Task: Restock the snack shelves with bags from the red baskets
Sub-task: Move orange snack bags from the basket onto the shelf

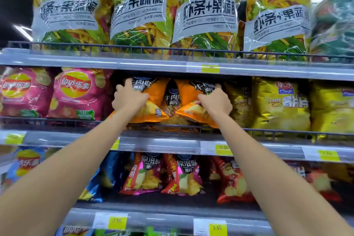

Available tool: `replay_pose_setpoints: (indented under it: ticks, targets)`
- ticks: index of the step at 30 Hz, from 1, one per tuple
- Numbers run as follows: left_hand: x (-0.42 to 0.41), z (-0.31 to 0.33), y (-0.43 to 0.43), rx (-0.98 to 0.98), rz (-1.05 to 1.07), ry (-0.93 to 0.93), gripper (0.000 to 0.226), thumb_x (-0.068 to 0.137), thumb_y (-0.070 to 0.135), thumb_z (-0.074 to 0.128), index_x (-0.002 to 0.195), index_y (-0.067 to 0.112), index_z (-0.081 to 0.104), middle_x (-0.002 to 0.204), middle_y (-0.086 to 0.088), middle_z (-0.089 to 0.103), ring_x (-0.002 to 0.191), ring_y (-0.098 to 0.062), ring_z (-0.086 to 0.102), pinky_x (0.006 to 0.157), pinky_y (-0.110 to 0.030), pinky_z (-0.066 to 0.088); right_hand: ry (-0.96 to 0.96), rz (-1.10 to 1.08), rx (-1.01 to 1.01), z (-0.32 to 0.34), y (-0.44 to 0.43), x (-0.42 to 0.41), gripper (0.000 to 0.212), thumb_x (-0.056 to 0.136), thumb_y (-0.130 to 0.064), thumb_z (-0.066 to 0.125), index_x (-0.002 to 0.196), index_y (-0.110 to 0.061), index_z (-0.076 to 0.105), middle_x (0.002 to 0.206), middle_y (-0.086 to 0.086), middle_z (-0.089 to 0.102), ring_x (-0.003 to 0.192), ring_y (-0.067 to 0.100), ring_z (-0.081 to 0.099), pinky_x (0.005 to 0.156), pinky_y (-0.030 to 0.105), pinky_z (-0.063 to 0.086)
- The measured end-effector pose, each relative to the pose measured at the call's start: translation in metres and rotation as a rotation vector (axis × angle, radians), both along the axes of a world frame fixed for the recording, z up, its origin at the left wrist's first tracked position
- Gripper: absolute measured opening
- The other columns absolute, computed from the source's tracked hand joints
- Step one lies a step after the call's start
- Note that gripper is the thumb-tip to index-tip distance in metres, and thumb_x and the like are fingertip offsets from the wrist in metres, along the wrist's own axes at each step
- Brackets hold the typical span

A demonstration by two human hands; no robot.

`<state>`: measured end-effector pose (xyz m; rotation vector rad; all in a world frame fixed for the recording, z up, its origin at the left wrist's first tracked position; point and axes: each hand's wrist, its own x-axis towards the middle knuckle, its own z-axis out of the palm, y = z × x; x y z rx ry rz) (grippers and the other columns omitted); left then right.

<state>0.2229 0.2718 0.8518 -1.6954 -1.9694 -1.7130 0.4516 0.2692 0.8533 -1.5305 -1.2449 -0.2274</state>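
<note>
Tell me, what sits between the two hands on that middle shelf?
In the head view, a third orange bag stands between them, set back behind the left bag in the left hand and the right bag in the right hand.

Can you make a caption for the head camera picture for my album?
Left hand grips one orange chip bag, right hand another, on the middle shelf.

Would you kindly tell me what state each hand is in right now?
Left hand: grips the left orange bag.
Right hand: grips the right orange bag.
</note>
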Motion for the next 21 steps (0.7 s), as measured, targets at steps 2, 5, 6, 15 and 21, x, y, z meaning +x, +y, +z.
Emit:
replay_pose_setpoints:
  ticks: [2,5,6,15,21]
  targets:
    - [-0.001,-0.008,0.005,0.036,0.030,0.069,0.072,0.083,0.037,0.062,0.145,0.021,0.029,0.135,-0.016,0.040,0.121,-0.037,0.045,0.090,-0.044,0.042,-0.026,-0.039,0.041,0.000,0.007,-0.001,0.067,0.082,-0.046,0.062,0.137,-0.016,0.040,0.121,0.011,0.058,0.107,0.033,0.058,0.073,0.033,0.040]
    - [0.000,-0.021,0.017,0.140,0.066,0.136,0.070,0.085,0.037,0.062,0.145,0.018,0.030,0.131,-0.016,0.041,0.117,-0.035,0.045,0.086,-0.042,0.043,-0.069,-0.060,0.068,-0.006,0.019,0.001,0.073,0.087,-0.049,0.058,0.145,-0.017,0.029,0.129,0.014,0.051,0.113,0.035,0.055,0.079,0.037,0.045]
    - [0.000,-0.021,0.019,0.168,0.072,0.143,0.070,0.085,0.037,0.063,0.145,0.018,0.031,0.130,-0.016,0.041,0.117,-0.035,0.045,0.085,-0.042,0.043,-0.056,-0.061,0.071,-0.009,0.024,0.004,0.074,0.089,-0.049,0.057,0.148,-0.017,0.025,0.132,0.015,0.049,0.115,0.035,0.053,0.082,0.038,0.046]
    - [-0.014,-0.033,0.049,0.203,0.155,0.276,0.080,0.089,0.048,0.057,0.152,0.022,0.015,0.134,-0.025,0.035,0.120,-0.042,0.039,0.095,-0.051,0.039,-0.087,-0.152,0.023,-0.021,0.050,0.009,0.073,0.096,-0.040,0.049,0.150,-0.006,0.013,0.141,0.020,0.035,0.125,0.037,0.042,0.094,0.044,0.042]
    - [-0.018,-0.041,0.049,0.207,0.126,0.246,0.081,0.086,0.051,0.058,0.151,0.026,0.017,0.132,-0.023,0.037,0.117,-0.041,0.040,0.092,-0.050,0.041,0.090,-0.111,-0.150,-0.019,0.057,0.011,0.080,0.095,-0.041,0.051,0.151,-0.008,0.003,0.149,0.019,0.022,0.133,0.038,0.031,0.100,0.047,0.038]
